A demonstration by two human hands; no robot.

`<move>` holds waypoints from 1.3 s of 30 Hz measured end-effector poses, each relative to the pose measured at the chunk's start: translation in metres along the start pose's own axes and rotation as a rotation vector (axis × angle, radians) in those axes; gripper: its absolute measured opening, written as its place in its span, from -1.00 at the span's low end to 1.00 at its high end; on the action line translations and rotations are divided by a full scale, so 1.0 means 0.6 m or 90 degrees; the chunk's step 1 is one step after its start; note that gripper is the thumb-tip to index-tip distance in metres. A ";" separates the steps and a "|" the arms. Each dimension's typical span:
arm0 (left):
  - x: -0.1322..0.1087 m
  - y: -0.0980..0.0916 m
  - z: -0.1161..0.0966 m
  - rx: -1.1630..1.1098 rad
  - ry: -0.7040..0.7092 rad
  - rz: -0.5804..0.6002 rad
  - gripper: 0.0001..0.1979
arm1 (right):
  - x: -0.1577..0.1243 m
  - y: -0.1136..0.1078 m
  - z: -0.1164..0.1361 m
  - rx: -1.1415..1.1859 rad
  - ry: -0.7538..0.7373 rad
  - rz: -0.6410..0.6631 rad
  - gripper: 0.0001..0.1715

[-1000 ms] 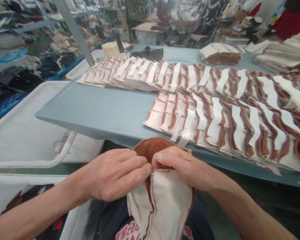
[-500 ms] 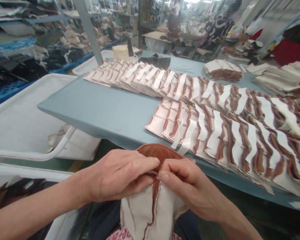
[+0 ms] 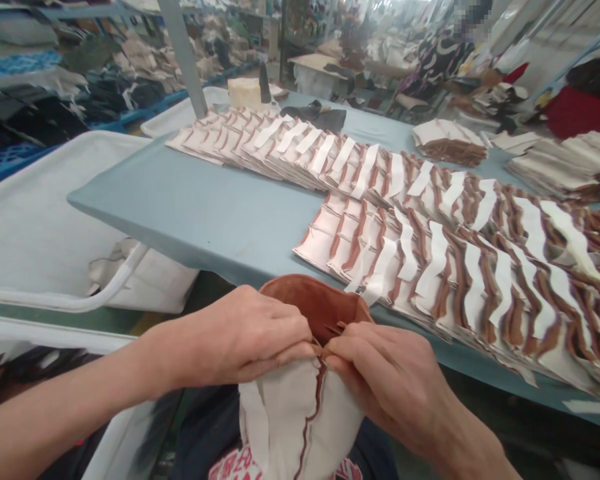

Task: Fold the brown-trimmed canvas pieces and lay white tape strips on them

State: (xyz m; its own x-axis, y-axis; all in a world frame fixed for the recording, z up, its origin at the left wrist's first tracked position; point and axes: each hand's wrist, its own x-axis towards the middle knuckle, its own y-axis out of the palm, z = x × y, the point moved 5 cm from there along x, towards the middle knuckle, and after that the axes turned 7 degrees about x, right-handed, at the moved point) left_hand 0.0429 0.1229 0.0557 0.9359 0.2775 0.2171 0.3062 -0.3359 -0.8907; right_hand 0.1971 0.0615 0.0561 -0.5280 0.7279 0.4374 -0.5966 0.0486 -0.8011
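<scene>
A cream fabric piece with a brown inner side (image 3: 305,407) hangs over my lap, its open rim upward and a dark wavy seam running down its front. My left hand (image 3: 253,333) pinches the rim just left of the seam. On the right of that seam, my right hand (image 3: 385,367) grips the same rim between thumb and fingers. The fingertips of both hands nearly meet at the seam's top. The fabric's brown lining shows behind them.
A blue-grey table (image 3: 180,207) stands ahead, bearing two long rows of overlapping cream and brown pieces (image 3: 430,260) with white strips. White carts (image 3: 45,207) stand at left. Farther back are a grey post (image 3: 183,60) and a person in patterned clothing (image 3: 430,60).
Both hands have shifted on the rim, and my right hand has turned with its knuckles more upward. More of the brown lining shows behind the fingers. The view has moved slightly.
</scene>
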 end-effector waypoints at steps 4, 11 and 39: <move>-0.009 0.010 -0.008 0.100 0.038 -0.064 -0.56 | -0.004 0.002 -0.001 0.032 0.033 0.046 -0.58; -0.002 -0.002 -0.004 -0.045 0.008 0.012 -0.76 | -0.001 -0.002 0.005 0.013 0.009 0.036 -0.63; 0.011 0.014 0.008 -0.206 -0.109 0.056 -0.85 | -0.015 0.001 0.002 0.058 0.023 -0.025 -0.70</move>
State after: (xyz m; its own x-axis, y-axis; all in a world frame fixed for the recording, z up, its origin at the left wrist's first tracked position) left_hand 0.0507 0.1263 0.0475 0.9265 0.3728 0.0513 0.2913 -0.6242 -0.7249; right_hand 0.2009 0.0542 0.0522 -0.4816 0.7510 0.4518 -0.6698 0.0171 -0.7423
